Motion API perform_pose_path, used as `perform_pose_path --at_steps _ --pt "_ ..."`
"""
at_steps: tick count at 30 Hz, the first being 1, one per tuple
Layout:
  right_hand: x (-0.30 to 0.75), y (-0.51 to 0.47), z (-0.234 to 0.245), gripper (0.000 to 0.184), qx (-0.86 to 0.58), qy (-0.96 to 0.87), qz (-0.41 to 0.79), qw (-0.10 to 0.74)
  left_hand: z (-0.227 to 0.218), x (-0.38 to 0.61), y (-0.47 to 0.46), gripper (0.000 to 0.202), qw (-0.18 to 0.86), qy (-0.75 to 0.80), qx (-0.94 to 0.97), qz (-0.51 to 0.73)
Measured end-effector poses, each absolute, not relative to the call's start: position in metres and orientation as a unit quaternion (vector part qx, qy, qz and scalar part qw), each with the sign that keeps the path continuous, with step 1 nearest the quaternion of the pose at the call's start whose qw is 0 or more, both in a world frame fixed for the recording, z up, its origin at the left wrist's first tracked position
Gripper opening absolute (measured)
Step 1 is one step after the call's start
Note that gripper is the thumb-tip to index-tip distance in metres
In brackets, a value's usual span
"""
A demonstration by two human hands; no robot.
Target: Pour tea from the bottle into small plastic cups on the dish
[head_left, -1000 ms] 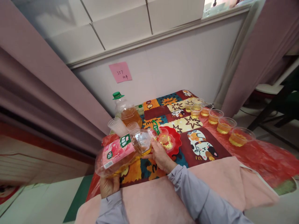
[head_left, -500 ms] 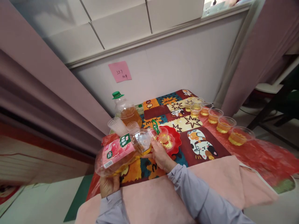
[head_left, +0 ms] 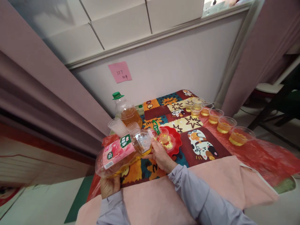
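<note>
A large clear juice bottle (head_left: 118,154) with a pink label lies tilted in both my hands, its mouth pointing right. My left hand (head_left: 109,186) grips the bottle's base from below. Near the neck, my right hand (head_left: 161,156) is closed round the bottle; some of its fingers are hidden behind it. At the bottle's mouth a clear plastic cup (head_left: 163,136) with some yellow liquid stands in a red scalloped plate (head_left: 176,144). A green carrying handle (head_left: 156,127) sticks up at the neck.
A second juice bottle (head_left: 128,114) with a green cap stands behind. Next to it are stacked clear cups (head_left: 117,126). Several cups of yellow juice (head_left: 226,125) line the table's right side. A pink cloth (head_left: 215,178) covers the front edge. The wall (head_left: 164,68) rises behind.
</note>
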State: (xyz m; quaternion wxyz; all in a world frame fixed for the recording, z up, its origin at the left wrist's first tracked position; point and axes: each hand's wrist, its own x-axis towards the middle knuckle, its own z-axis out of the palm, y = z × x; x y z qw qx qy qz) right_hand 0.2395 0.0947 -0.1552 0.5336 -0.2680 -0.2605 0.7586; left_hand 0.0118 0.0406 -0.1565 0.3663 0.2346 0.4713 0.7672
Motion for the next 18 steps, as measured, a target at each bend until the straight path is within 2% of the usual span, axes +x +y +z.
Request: perform_pose_path --at_steps 18 --pt "0.240 0.093 -0.154 0.062 -0.265 -0.268 0.757 0.534 -0.153 0.015 0.039 0.065 0.362 0.485 0.245 0.757"
